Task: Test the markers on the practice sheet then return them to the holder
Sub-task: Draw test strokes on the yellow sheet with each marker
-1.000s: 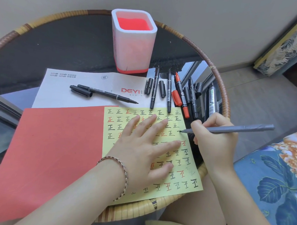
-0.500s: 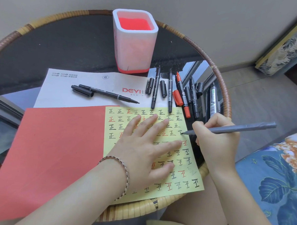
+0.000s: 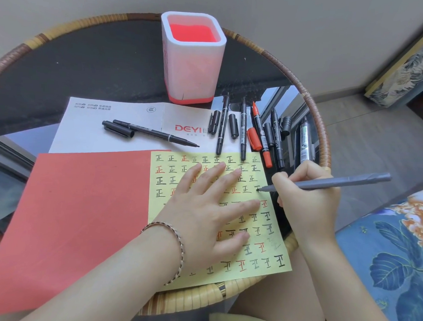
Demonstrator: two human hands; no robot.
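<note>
Little change is recorded since the earlier frames: the grey marker point(image 3: 338, 184) has kept its tip at the same square by the right edge of the yellow sheet point(image 3: 269, 245). The sheet, reaching the table's point(image 3: 199, 298) near rim, is pressed flat by the left hand point(image 3: 203, 208), fingers straight and spread; fresh strokes could be smeared beneath them. The marker is pinched in the right hand's point(image 3: 308, 198) curled fingers. Beyond, uncapped markers point(image 3: 242, 130) by the right rim could roll off or dry out. The holder point(image 3: 192, 69) stands at the far edge.

Left hand point(image 3: 203, 213): we press it flat on the yellow paper practice sheet point(image 3: 270, 235).
Right hand point(image 3: 308, 201): we grip a grey plastic marker point(image 3: 350, 181), tip at the sheet's 3 o'clock edge.
</note>
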